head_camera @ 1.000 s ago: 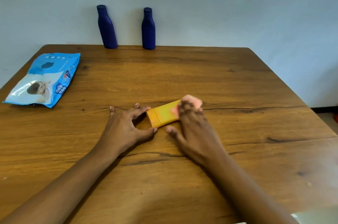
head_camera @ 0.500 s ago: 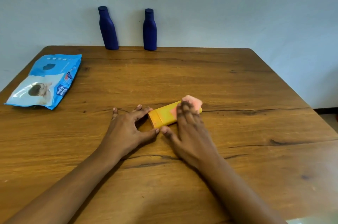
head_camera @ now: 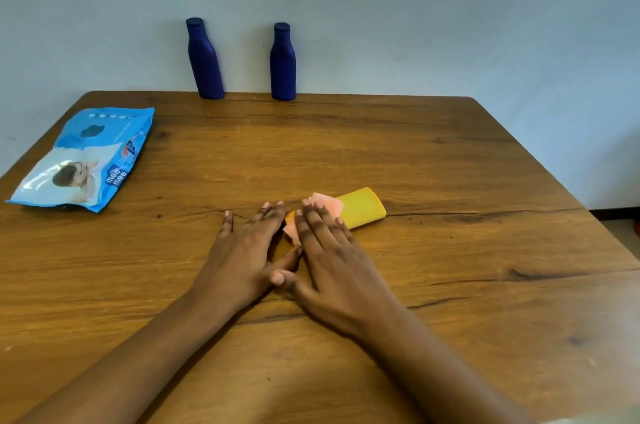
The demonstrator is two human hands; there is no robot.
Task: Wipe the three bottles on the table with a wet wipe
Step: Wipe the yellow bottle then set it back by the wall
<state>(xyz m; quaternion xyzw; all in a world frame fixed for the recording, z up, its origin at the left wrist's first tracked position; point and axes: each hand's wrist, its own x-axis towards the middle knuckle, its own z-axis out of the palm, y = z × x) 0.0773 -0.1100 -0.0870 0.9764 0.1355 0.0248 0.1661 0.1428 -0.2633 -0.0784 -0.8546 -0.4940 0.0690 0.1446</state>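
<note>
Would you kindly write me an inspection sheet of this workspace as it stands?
Surface: wooden table, dark cracks in the grain.
Job's things: yellow bottle lies on its side mid-table, pink wipe on it; left blue bottle and right blue bottle stand at the far edge.
Clutter: wipes pack lies at the left.
Hands: left hand flat on the table beside the yellow bottle; right hand flat, pressing the wipe onto it.
Cables: nothing seen.
Surroundings: pale wall behind.

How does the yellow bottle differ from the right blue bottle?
The yellow bottle lies on its side mid-table; the right blue bottle stands upright at the far edge. The right hand presses a wipe on the yellow bottle; the right blue bottle is untouched. Both rest on the table.
</note>
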